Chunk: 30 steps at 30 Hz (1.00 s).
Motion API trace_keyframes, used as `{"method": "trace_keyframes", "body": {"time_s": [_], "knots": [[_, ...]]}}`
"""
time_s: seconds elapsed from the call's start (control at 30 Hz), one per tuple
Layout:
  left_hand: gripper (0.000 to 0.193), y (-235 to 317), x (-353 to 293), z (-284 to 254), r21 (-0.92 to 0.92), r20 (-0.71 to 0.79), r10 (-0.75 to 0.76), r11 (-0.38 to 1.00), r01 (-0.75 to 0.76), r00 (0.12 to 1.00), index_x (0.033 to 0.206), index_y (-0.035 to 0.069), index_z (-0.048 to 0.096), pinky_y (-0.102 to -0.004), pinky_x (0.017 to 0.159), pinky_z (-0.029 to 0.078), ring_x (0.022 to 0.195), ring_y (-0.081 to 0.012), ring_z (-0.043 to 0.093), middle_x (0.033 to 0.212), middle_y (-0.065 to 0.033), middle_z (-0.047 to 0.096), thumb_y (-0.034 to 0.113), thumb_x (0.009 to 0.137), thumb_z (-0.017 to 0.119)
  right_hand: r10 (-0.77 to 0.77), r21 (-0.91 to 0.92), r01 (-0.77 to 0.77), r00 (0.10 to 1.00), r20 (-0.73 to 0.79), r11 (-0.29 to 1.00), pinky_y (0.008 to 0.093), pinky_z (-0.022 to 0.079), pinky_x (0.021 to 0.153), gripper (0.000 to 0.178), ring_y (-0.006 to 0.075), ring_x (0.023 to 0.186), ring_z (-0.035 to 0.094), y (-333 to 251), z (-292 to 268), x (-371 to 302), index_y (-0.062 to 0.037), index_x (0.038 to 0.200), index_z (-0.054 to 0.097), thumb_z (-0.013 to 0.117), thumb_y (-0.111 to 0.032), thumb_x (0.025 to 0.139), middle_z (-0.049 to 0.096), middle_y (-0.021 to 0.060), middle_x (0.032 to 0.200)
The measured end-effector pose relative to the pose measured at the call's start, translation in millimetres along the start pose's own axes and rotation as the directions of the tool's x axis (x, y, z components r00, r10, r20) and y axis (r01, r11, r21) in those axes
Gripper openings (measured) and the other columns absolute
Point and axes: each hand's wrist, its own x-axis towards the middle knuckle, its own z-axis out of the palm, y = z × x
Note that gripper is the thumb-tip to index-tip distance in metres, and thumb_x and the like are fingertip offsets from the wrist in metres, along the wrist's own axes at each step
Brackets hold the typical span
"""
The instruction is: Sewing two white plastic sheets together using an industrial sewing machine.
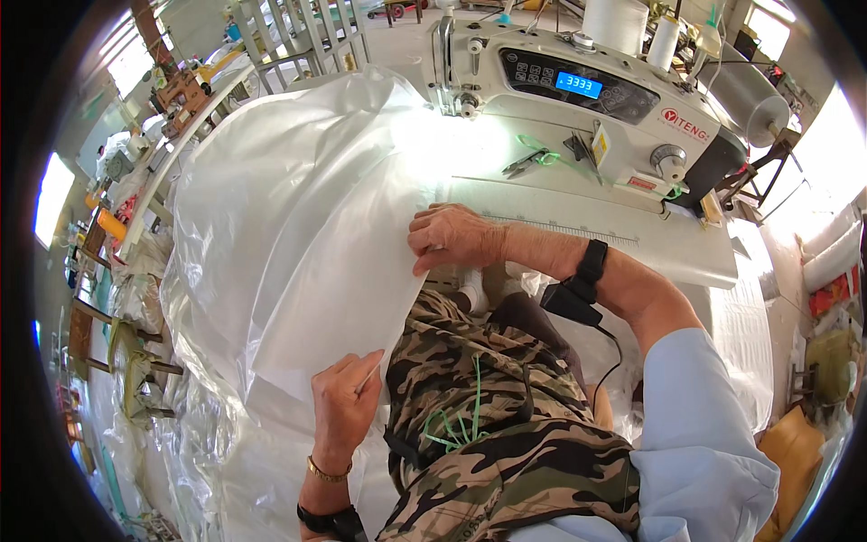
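Note:
A large white, glossy plastic sheet [307,262] spreads over the left of the sewing machine table and hangs down beside my lap. My right hand [456,237] is closed on the sheet's right edge, just in front of the machine's lit needle area. Lower down, near my lap, my left hand [347,397] pinches the same edge between thumb and fingers. Above both hands stands a white industrial sewing machine [578,90] with a lit blue display. Glare washes out its needle and presser foot.
Thread snips [524,163] with a green cord lie on the machine bed. A ruler strip [560,224] runs along the table front. Thread cones [664,43] stand behind the machine. At the far left is a stool [131,370]; a metal rack [298,41] stands at the back.

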Motion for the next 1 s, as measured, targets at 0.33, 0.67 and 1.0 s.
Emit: {"method": "trace_keyframes", "body": {"time_s": [0.33,0.67,1.0], "knots": [[0.025,-12.8,-2.2,0.3,-0.064,-0.024,-0.106,0.992,0.105,0.994,0.098,-0.001,0.072,-0.0279,0.047,0.031,0.048,-0.0143,0.038,0.057,-0.0069,0.039,-0.010,0.076,0.064,0.011,0.060,-0.007,0.998,-0.063,0.998,0.0385,0.046,0.079,0.033,0.0234,0.081,0.059,45.9,-11.3,-2.3,-0.0082,0.071,0.057,0.072,-0.036,0.082,0.057,0.0033,0.074],[0.025,-25.9,-7.5,0.3,-0.085,-0.009,-0.166,0.983,0.165,0.986,0.100,0.000,0.073,-0.0264,0.046,0.028,0.048,-0.0115,0.035,0.056,-0.0045,0.038,-0.009,0.078,0.066,0.009,0.124,0.008,0.991,-0.131,0.992,0.0380,0.049,0.076,0.028,0.0230,0.080,0.060,80.4,-16.9,4.7,-0.0066,0.072,0.056,0.075,-0.026,0.081,0.059,0.0039,0.076],[0.029,-26.2,-11.6,8.3,0.003,0.048,-0.017,1.000,0.017,0.999,0.101,0.000,0.072,-0.0293,0.044,0.032,0.047,-0.0171,0.041,0.057,-0.0054,0.041,-0.009,0.074,0.066,0.060,-0.052,-0.065,0.994,-0.089,0.997,0.0382,0.043,0.084,0.032,0.0233,0.086,0.057,101.1,-33.4,4.9,-0.0080,0.084,0.050,0.074,-0.029,0.080,0.055,0.0026,0.085]]}}
